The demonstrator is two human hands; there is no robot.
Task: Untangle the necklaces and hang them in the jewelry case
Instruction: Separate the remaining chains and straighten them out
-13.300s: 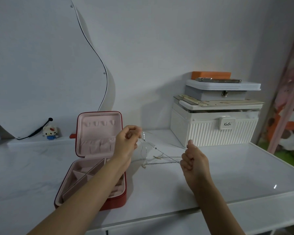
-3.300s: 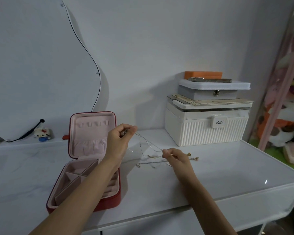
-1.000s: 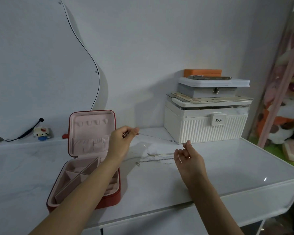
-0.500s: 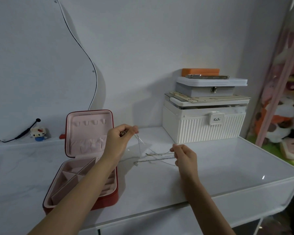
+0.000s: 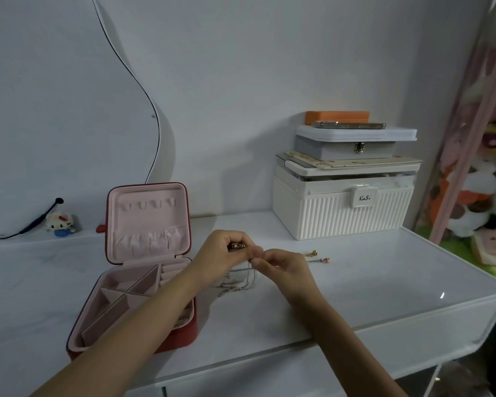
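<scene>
1. Compared with half a second ago, both hands are lower and closer together, and the fingertips now nearly touch above the table [image 5: 355, 296].
2. Left hand [image 5: 218, 253]: fingers are curled and pinched on a small metallic part of the necklaces [image 5: 235, 282]; which part it is cannot be told.
3. Right hand [image 5: 284, 267]: thumb and forefinger are pinched on a chain just beside the left fingertips; the other fingers are folded loosely.
4. Necklaces: thin silver chains hang from the two pinch points and gather in a loose tangle on the table directly under the hands.
5. Two small pendant ends [image 5: 318, 257], gold and pinkish, lie on the table just right of the right hand.
6. Jewelry case [image 5: 143, 270]: red outside, pink lining, it stands open on the table left of the hands. Its lid is upright, showing a row of small hooks and a gathered pocket. The left forearm crosses over the near right corner of the tray.
7. White ribbed box [image 5: 344, 213]: it stands at the back right of the table and carries a stack of flat boxes.
8. Small toy figure [image 5: 60, 221]: it sits on the far left, below a curved mirror [image 5: 55, 110].
</scene>
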